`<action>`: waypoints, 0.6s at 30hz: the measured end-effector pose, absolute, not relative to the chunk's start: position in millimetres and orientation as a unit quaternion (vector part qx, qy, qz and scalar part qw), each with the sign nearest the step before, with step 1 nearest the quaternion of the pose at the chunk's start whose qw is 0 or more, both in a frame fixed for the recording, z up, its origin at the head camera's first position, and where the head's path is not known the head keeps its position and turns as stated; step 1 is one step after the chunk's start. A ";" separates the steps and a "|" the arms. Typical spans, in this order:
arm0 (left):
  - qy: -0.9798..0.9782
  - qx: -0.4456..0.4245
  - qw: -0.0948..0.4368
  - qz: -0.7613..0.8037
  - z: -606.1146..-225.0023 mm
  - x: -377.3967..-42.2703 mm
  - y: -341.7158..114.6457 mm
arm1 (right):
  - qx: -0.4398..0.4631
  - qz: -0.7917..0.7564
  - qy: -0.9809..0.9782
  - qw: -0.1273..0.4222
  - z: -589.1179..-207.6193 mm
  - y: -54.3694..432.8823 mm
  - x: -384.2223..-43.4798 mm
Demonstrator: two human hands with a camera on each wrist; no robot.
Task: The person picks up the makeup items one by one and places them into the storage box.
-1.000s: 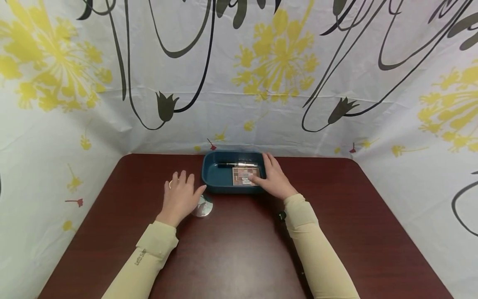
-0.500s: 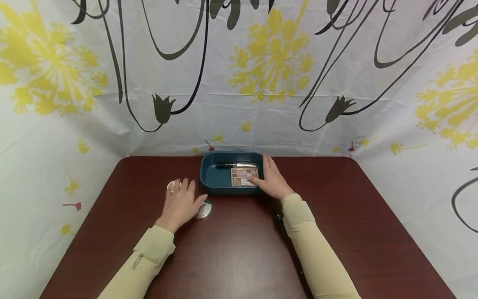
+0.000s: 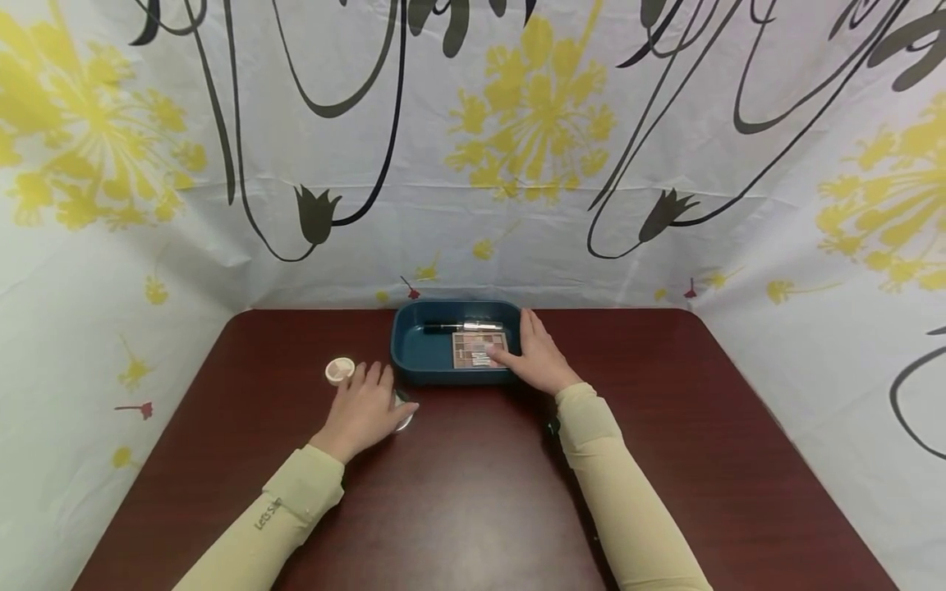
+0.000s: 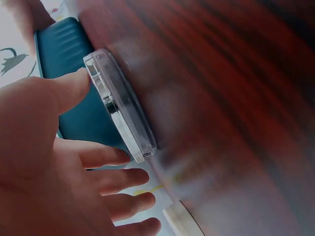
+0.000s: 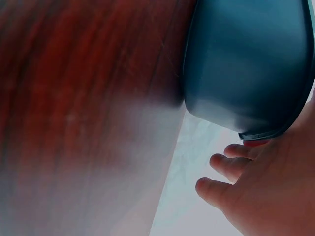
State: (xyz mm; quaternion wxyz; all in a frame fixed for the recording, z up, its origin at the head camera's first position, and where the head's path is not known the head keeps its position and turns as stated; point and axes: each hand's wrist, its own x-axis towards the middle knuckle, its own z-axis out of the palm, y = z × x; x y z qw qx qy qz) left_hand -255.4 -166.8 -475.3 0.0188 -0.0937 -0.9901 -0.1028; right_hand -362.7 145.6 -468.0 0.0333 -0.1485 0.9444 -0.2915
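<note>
My left hand [image 3: 360,419] reaches over a round compact with a clear base and silver rim [image 4: 115,110], lying on the table. In the left wrist view its thumb tip is right at one edge of the compact, and the extended fingers are by the opposite edge. A small round white-rimmed container [image 3: 340,370] lies just beyond those fingertips. My right hand [image 3: 543,357] grips the right end of a teal tray [image 3: 458,377], thumb inside over the rim, fingers along the outer wall. Inside the tray are an eyeshadow palette [image 3: 467,351] and a slim black-and-clear tube [image 3: 461,327].
The dark red-brown wooden table [image 3: 473,492] ends right behind the tray, against a white patterned cloth [image 3: 473,238]. More of this cloth hangs along both sides.
My left hand has moved away from the small white-rimmed container, which now shows fully, and has come over the round compact. The right hand stays on the tray.
</note>
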 end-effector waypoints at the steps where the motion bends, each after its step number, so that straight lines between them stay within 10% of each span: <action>1: -0.990 -0.095 0.017 -0.103 -475.3 -255.2 -166.1 | -0.148 -0.290 0.945 0.033 -468.6 146.0 -362.4; 18: -0.989 -0.104 0.000 -0.105 -471.2 -244.3 -155.8 | -0.156 -0.287 0.945 0.022 -467.3 146.5 -357.8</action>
